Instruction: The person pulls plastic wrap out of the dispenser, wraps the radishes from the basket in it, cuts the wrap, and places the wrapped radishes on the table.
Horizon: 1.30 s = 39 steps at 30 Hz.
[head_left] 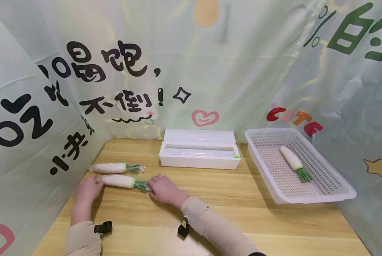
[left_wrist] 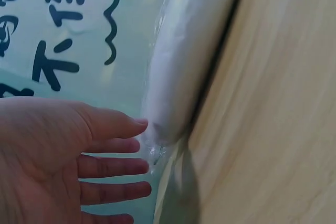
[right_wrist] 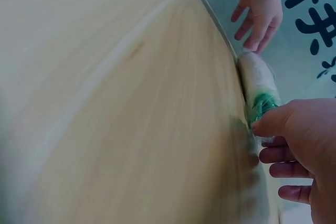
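Observation:
Two white radishes with green tops, wrapped in clear film, lie side by side at the left of the table: a rear radish [head_left: 110, 168] and a front radish [head_left: 118, 181]. My left hand [head_left: 86, 192] is at the white end of the front one. Its fingers are straight and spread in the left wrist view, with the thumb [left_wrist: 128, 124] by the film's loose end. At the leafy end is my right hand [head_left: 163, 190]; in the right wrist view its thumb [right_wrist: 273, 121] touches the film beside the green leaves [right_wrist: 262, 104], the other fingers loosely extended.
A white film-dispenser box [head_left: 200, 161] with its lid raised stands at the back middle. On the right, a white perforated basket [head_left: 267, 177] holds an unwrapped radish [head_left: 291, 158]. Printed cloth walls [head_left: 235, 81] enclose the wooden table [head_left: 210, 192] at the back and sides.

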{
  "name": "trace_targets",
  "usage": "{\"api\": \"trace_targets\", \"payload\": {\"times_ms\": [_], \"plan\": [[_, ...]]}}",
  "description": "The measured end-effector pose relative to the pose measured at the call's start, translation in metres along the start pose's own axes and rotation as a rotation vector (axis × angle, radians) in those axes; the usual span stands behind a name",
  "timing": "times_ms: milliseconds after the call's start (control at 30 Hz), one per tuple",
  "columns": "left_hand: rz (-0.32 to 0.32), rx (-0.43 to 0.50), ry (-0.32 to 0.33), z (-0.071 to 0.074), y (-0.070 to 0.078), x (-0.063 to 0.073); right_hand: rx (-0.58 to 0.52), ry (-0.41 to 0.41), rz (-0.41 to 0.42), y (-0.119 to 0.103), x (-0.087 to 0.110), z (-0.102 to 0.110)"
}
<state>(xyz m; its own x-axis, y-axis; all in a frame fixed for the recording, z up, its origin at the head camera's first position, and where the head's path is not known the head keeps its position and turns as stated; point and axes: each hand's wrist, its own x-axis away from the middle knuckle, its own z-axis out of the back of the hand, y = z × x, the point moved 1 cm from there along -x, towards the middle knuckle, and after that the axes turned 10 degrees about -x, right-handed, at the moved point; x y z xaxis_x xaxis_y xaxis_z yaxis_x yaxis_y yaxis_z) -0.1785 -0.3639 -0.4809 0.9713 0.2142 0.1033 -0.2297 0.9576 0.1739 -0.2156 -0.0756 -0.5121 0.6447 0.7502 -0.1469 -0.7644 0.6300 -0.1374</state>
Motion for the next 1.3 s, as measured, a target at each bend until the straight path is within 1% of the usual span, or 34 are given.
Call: {"api": "trace_targets", "payload": {"times_ms": [167, 333, 433, 500, 633, 733, 833, 933, 1067, 1167, 1300], "plan": [[0.012, 0.050, -0.004, -0.001, -0.003, 0.000, 0.004, -0.030, -0.011, -0.009, -0.012, -0.002], [0.015, 0.055, 0.007, -0.004, -0.005, 0.000, 0.010, -0.062, -0.022, -0.017, -0.023, -0.005], [0.013, 0.057, 0.012, -0.006, -0.006, 0.000, 0.008, -0.086, -0.046, -0.023, -0.028, -0.006], [0.026, 0.054, 0.014, -0.006, -0.007, 0.001, 0.002, -0.097, -0.061, -0.026, -0.032, -0.006], [0.075, 0.047, 0.011, -0.004, -0.010, 0.003, -0.006, -0.111, -0.080, -0.033, -0.039, -0.006], [0.092, 0.049, 0.015, -0.003, -0.009, 0.003, -0.006, -0.120, -0.093, -0.033, -0.039, -0.005], [0.089, 0.061, 0.030, -0.001, -0.006, 0.004, -0.003, -0.127, -0.099, -0.028, -0.035, -0.004], [0.079, 0.073, 0.048, 0.002, -0.002, 0.007, 0.006, -0.114, -0.091, -0.019, -0.025, -0.002], [0.032, 0.054, 0.105, 0.009, 0.007, 0.010, 0.033, -0.082, -0.064, -0.004, -0.006, 0.006], [-0.015, 0.024, 0.172, 0.015, 0.019, 0.012, 0.039, -0.060, -0.046, 0.008, 0.010, 0.017], [-0.082, -0.012, 0.269, 0.025, 0.043, 0.014, 0.020, -0.044, -0.046, 0.028, 0.030, 0.035]]}}
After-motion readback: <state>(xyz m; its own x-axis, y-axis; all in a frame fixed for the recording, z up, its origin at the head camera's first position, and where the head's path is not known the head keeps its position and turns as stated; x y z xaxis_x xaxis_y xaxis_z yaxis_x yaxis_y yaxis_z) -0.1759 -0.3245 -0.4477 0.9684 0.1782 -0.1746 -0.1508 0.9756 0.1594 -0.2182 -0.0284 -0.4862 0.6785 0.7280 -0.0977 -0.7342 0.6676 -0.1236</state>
